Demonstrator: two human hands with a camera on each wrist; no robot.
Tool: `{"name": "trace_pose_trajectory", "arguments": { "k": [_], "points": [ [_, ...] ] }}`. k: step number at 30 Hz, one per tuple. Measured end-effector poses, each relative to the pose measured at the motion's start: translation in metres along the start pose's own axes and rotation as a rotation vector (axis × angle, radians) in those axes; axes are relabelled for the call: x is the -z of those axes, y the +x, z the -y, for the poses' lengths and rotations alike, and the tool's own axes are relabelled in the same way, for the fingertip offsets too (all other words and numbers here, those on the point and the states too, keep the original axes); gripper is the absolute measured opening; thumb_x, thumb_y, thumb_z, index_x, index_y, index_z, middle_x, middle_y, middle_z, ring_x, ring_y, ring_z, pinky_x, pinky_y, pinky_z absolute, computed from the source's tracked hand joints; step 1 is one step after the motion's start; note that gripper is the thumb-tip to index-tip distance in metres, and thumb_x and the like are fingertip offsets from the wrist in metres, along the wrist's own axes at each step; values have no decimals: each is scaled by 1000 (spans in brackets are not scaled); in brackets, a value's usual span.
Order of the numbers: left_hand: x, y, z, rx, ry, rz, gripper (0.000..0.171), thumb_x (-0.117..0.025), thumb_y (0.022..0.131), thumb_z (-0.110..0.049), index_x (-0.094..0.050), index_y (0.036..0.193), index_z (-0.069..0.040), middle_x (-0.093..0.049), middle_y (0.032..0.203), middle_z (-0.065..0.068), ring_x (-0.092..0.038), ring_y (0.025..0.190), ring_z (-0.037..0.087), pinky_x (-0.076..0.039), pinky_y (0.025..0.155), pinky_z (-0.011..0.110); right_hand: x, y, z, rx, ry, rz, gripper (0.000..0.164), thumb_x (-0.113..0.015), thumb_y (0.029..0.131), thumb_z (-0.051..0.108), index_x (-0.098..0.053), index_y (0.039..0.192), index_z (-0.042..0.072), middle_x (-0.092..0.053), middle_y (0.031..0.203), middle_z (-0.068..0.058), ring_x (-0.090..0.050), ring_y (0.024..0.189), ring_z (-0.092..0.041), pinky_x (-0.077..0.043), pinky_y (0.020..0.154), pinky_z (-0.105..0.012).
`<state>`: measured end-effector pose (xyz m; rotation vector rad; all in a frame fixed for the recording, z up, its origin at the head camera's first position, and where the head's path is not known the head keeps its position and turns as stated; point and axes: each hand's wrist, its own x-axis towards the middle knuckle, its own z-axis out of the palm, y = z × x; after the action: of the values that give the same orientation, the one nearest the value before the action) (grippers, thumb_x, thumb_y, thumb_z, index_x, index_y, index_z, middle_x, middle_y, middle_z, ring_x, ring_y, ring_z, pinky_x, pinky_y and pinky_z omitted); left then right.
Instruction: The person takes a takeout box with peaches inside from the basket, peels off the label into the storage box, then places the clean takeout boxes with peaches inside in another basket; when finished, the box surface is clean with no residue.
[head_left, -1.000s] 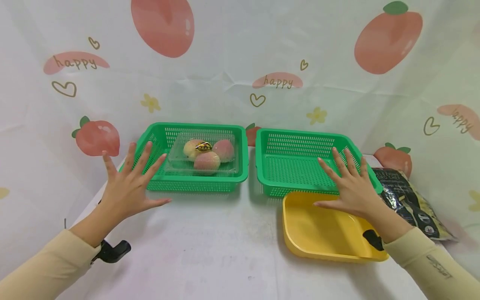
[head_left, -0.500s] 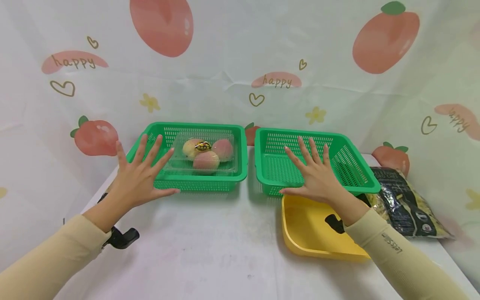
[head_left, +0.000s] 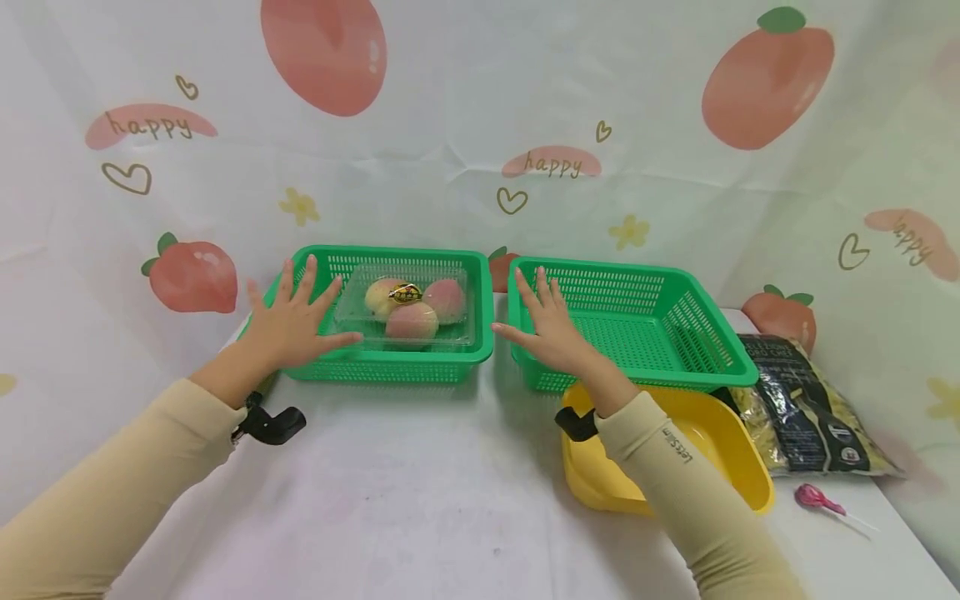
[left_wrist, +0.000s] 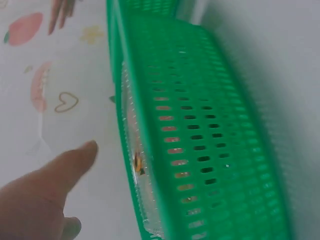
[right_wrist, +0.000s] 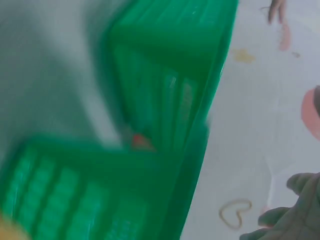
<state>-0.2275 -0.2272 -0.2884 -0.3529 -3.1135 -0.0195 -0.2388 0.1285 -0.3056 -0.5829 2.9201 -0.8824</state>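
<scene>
With its fingers spread, my left hand [head_left: 291, 329] hovers over the left side of a green basket [head_left: 405, 357]. Inside that basket lies a clear plastic box [head_left: 345, 321] with peaches [head_left: 412, 321] and a dark label. My right hand [head_left: 553, 335], fingers also extended, is above the left edge of a second green basket [head_left: 637, 375]. Neither hand holds anything. In the left wrist view a thumb [left_wrist: 70, 167] points toward the perforated basket wall [left_wrist: 200, 135] but stays apart from it. Fingertips [right_wrist: 275, 217] show at the lower right of the right wrist view.
A yellow tub [head_left: 738, 454] stands in front of the right basket, partly behind my right forearm. Beside it lie a black-and-yellow food bag [head_left: 813, 412] and a pink lollipop [head_left: 812, 497]. Behind everything hangs a peach-print cloth [head_left: 450, 108].
My right hand has swept left, from over the right basket's right side to its left edge. The left hand has shifted slightly right and forward. The lollipop has come into sight.
</scene>
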Motion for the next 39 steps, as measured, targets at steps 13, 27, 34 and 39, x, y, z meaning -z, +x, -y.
{"name": "trace_pose_trajectory", "arguments": {
  "k": [13, 27, 34, 39],
  "points": [
    [9, 39, 19, -34, -421, 209, 90, -51, 90, -52, -5, 149, -2, 21, 148, 32, 12, 134, 56, -2, 102, 73, -51, 36, 41, -201, 584, -73, 71, -65, 87, 32, -27, 147, 26, -12, 158, -3, -12, 145, -25, -26, 111, -53],
    [0, 68, 43, 77, -817, 379, 87, -51, 93, -45, 8, 150, -15, 19, 154, 19, 6, 139, 50, -14, 103, 71, -89, 50, 34, -327, 656, -316, 59, -45, 85, -10, -38, 142, 5, -13, 157, -8, -12, 145, -30, -33, 62, -29],
    [-14, 78, 53, 137, -963, 413, 85, -49, 96, -39, 15, 148, -18, 22, 153, 19, 9, 137, 52, -24, 98, 73, -98, 49, 29, -271, 646, -353, 61, -36, 84, -14, -34, 143, 4, -16, 157, -4, -11, 145, -27, -32, 57, -24],
    [-23, 79, 50, 161, -1006, 413, 85, -48, 96, -37, 17, 148, -18, 23, 152, 21, 6, 135, 57, -26, 99, 70, -98, 48, 29, -253, 683, -351, 61, -35, 85, -14, -33, 143, 2, -16, 157, 0, -10, 145, -24, -24, 47, -25]
  ]
}}
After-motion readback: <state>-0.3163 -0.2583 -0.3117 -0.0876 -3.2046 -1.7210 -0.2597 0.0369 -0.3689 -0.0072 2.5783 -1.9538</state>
